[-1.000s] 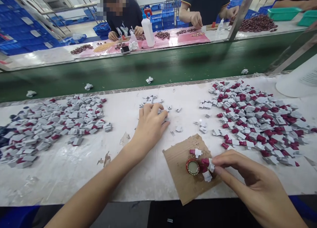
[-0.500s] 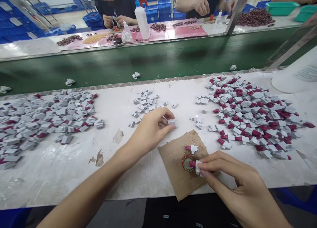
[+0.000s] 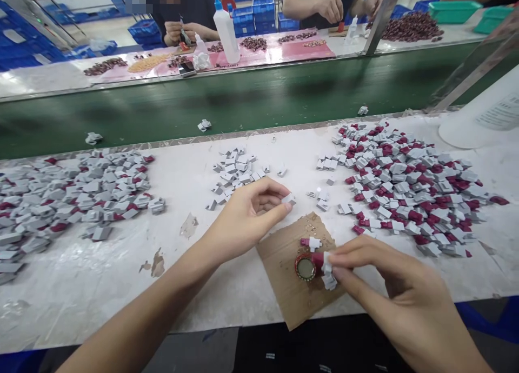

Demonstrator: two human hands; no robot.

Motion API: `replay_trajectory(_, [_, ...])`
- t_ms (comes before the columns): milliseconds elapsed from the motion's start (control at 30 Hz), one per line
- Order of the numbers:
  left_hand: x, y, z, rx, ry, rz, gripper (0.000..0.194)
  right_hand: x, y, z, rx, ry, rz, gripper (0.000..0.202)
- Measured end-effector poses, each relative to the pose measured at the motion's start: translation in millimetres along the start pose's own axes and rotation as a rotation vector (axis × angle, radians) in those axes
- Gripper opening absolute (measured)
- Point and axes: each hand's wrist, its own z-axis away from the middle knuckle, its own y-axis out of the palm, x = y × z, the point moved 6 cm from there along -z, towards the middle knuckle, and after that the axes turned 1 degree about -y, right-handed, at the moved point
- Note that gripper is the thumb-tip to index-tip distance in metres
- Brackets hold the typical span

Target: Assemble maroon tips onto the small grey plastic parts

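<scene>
The left hand (image 3: 245,216) pinches a small grey piece (image 3: 289,199) above the table (image 3: 227,302). The right hand (image 3: 381,286) grips a maroon-and-white part (image 3: 319,260) beside the round cap (image 3: 305,268) on the cardboard (image 3: 281,270); whether part and cap touch is hard to tell.

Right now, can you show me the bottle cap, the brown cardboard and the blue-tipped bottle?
Bottle cap (image 3: 305,267): head view, on its round inside.
Brown cardboard (image 3: 283,278): head view, on its bare left part.
Blue-tipped bottle (image 3: 227,39): head view, on its whitish body.
</scene>
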Motion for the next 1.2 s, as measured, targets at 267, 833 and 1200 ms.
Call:
replay_trajectory(267, [-14.7, 46.8, 3.2, 0.214, -0.052, 0.429, 0.021, -35.0, -11.6, -27.7, -0.265, 0.148, -0.605, 0.008])
replay_trajectory(833, [-10.6, 60.1, 2.8, 0.257, -0.061, 0.455, 0.015, -39.2, -10.6, -34.6, -0.208, 0.142, -0.498, 0.007])
replay_trajectory(1200, [-22.8, 35.8, -25.9, 0.191, 0.115, 0.105, 0.014, -13.3, -11.9, -88.5, 0.029, 0.102, -0.144, 0.017])
